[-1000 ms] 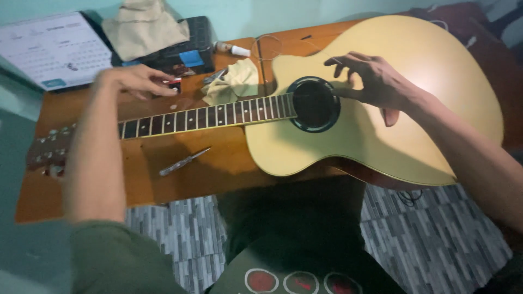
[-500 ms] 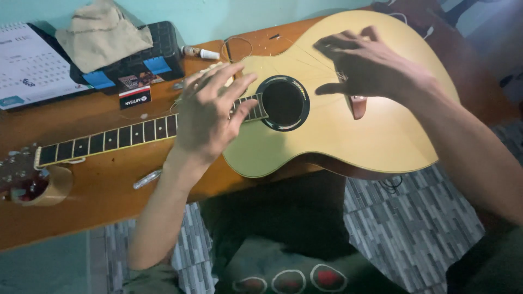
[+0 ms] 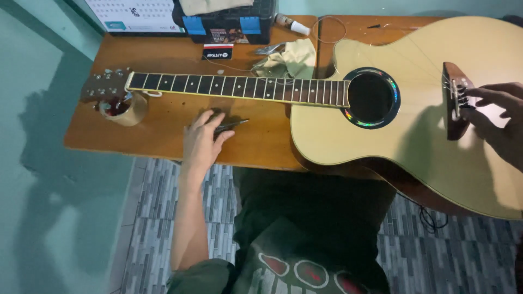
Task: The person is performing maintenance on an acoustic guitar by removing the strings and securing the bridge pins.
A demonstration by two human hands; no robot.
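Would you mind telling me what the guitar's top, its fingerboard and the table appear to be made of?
The guitar's top looks like pale wood with a smooth satin finish; faint grain shows. The fingerboard seems dark wood crossed by metal frets. The table appears to be orange-brown wood or veneer, slightly glossy; which one is unclear.

A brown wooden table (image 3: 163,60) stands against a pale teal painted wall (image 3: 54,32). The same teal surface runs down the left side, carrying soft shadows. Below the table edge lies a floor of narrow grey and white staggered tiles (image 3: 447,261). Lighting is even, indoor.
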